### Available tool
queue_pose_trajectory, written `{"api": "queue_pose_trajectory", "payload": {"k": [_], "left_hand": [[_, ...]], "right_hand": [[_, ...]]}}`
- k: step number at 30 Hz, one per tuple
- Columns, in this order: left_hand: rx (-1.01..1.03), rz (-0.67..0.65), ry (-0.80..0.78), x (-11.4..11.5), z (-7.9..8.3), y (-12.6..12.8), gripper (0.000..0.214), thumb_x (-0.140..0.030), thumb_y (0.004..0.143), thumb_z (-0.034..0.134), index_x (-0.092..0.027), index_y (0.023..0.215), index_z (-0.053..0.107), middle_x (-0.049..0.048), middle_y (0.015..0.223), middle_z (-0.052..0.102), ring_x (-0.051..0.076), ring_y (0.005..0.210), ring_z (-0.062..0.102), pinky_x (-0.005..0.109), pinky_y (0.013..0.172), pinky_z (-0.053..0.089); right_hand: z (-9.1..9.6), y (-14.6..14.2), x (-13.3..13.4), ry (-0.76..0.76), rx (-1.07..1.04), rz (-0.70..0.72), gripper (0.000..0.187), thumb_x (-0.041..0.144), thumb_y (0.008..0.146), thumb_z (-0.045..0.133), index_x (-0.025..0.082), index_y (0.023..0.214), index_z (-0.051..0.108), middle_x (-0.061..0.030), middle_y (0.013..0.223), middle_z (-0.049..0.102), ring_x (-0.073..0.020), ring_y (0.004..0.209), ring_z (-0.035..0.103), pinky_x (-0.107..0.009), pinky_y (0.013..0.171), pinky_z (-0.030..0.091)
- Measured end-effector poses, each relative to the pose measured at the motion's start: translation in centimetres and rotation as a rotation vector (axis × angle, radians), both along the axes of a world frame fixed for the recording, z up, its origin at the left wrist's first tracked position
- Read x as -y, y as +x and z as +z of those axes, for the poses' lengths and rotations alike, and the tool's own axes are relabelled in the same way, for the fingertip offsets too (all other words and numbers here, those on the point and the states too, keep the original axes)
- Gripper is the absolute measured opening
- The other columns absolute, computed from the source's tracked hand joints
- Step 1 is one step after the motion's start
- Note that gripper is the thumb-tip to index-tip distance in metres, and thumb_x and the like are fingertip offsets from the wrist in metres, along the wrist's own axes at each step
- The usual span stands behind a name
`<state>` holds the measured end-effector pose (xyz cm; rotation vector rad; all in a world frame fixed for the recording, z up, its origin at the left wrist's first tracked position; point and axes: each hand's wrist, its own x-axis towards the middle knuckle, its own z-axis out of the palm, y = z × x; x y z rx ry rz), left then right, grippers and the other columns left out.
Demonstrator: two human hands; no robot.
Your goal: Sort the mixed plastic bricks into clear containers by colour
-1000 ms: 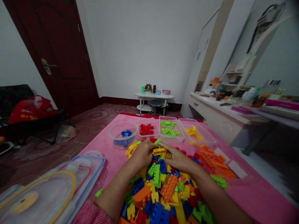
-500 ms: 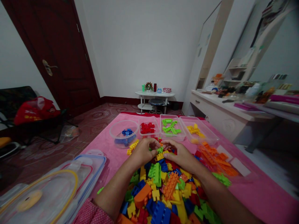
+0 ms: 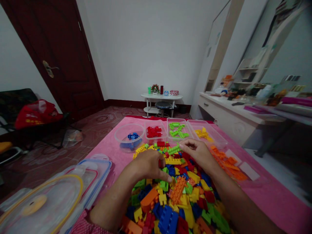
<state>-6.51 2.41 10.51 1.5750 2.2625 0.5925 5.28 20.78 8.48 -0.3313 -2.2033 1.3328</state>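
A large heap of mixed plastic building bricks (image 3: 179, 191) in yellow, blue, red, green and orange spreads in front of me. My right hand (image 3: 198, 152) pinches the end of a light green toy brick (image 3: 174, 149) above the far side of the heap. Over the left part of the heap is my left hand (image 3: 149, 164), its thumb and fingers apart and the thumb pointing down among the bricks. Some of its fingertips are hidden behind the hand. Near it lie a long yellow brick (image 3: 173, 161) and an orange brick (image 3: 178, 189).
Behind the heap stand a round tub (image 3: 117, 138) with blue pieces and clear boxes with red pieces (image 3: 154, 131), green pieces (image 3: 178, 130) and yellow pieces (image 3: 203, 133). Orange pieces (image 3: 229, 164) lie in a box at right. Stacked lids (image 3: 60, 198) occupy the left.
My hands have moved apart. The right one has drawn slightly up and right with the green brick; the left has come down and nearer to me over the heap.
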Motion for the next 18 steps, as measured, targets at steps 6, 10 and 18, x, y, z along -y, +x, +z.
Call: {"api": "queue_pose_trajectory", "payload": {"k": [6, 10, 18], "left_hand": [[-0.103, -0.006, -0.014, -0.2, 0.0, 2.0, 0.01, -0.021, 0.053, 0.07, -0.02, 0.062, 0.067, -0.0013, 0.052, 0.057, 0.01, 0.046, 0.046, 0.022, 0.044, 0.026], [-0.016, 0.071, 0.113, -0.4, -0.4, -0.1, 0.03, -0.01, 0.059, 0.056, -0.019, 0.084, 0.07, -0.0011, 0.059, 0.06, 0.011, 0.052, 0.052, 0.02, 0.049, 0.033], [0.322, 0.251, 0.48, -2.0, -1.9, -2.0, 0.036, -0.018, 0.066, 0.062, -0.015, 0.102, 0.061, 0.0, 0.074, 0.06, 0.01, 0.06, 0.056, 0.02, 0.054, 0.042]], "right_hand": [[0.2, 0.2, 0.8, -0.25, 0.078, 0.02, 0.028, 0.043, 0.068, 0.067, 0.019, 0.072, 0.055, 0.0008, 0.057, 0.06, -0.014, 0.054, 0.058, -0.024, 0.053, 0.042], [0.4, 0.3, 1.0, -0.276, 0.036, 0.009, 0.021, 0.033, 0.067, 0.065, 0.018, 0.08, 0.056, 0.0044, 0.053, 0.055, -0.0109, 0.049, 0.053, -0.021, 0.049, 0.038], [0.8, 0.2, 3.2, -0.443, 0.066, 0.12, 0.039, 0.04, 0.069, 0.066, 0.018, 0.1, 0.058, 0.0094, 0.048, 0.042, -0.0064, 0.037, 0.036, -0.019, 0.039, 0.027]]}}
